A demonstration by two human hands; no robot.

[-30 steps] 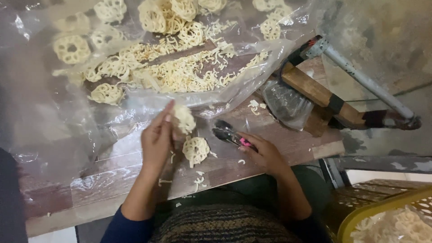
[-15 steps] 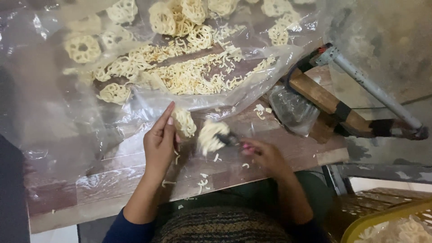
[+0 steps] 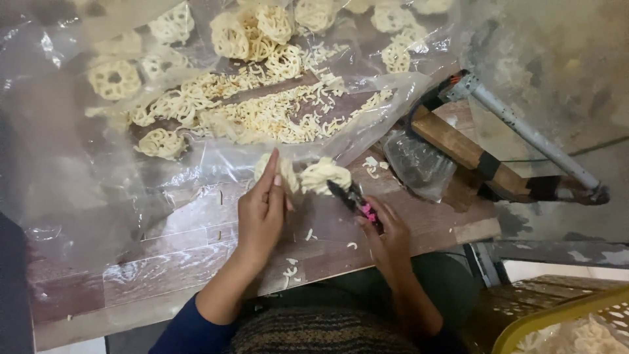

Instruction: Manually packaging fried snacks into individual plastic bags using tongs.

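- I'm seeing my left hand [image 3: 261,213] pinching one pale cracker [image 3: 278,172] above the wooden table [image 3: 164,269].
- My right hand [image 3: 386,229] is gripping tongs [image 3: 350,195], clamping another cracker [image 3: 322,175].
- The plastic sheet [image 3: 78,164] is holding loose crackers; the yellow basket [image 3: 557,314] too.

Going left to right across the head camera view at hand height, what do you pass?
Left hand holding a cracker → second cracker gripped in tongs → right hand → crumpled clear bag → wooden block.
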